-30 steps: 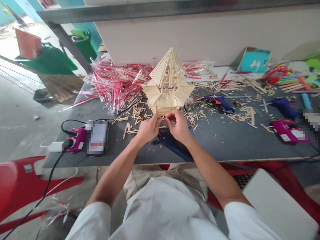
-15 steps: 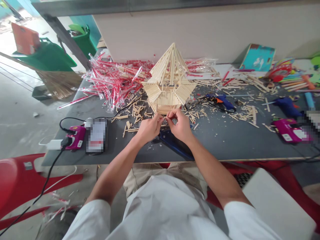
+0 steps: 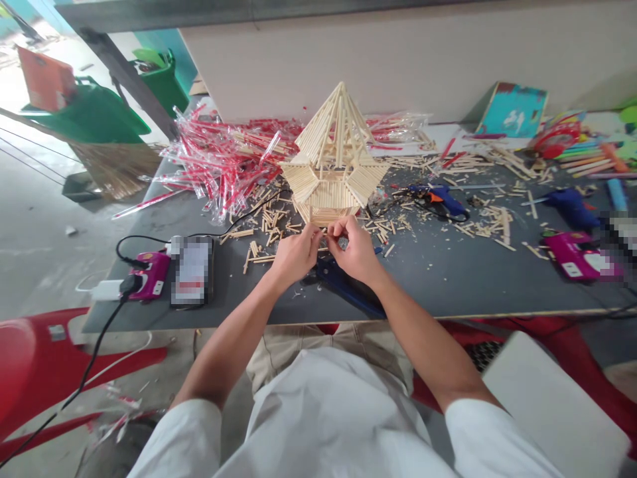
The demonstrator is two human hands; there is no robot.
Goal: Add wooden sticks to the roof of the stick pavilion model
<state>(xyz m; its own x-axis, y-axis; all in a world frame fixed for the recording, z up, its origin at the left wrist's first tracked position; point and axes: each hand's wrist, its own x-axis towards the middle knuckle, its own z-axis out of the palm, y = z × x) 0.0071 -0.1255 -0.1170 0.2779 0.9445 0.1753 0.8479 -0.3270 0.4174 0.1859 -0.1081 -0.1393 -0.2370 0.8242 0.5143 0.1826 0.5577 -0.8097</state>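
A model house of pale wooden sticks (image 3: 334, 192), with a pointed roof, stands on the grey table (image 3: 438, 279). Just in front of its base, my left hand (image 3: 297, 253) and my right hand (image 3: 352, 249) meet fingertip to fingertip. Both are closed in a pinch. Whatever lies between the fingers is too small to make out. Under my right wrist lies a dark blue tool with long handles (image 3: 348, 292), partly hidden by the hand and forearm. Short cut stick pieces (image 3: 271, 226) are scattered to the left of the model.
Red and clear plastic wrappers (image 3: 223, 159) pile up at back left. A phone (image 3: 193, 272) lies beside a purple power strip (image 3: 150, 273). Rightward are a blue glue gun (image 3: 445, 202), a second blue glue gun (image 3: 572, 206) and another purple power strip (image 3: 577, 255). Cables cross the left edge.
My hands stay at nearly the same place, the right fingers curled slightly more. The whole view has shifted a little; the model and tools look unmoved on the table.
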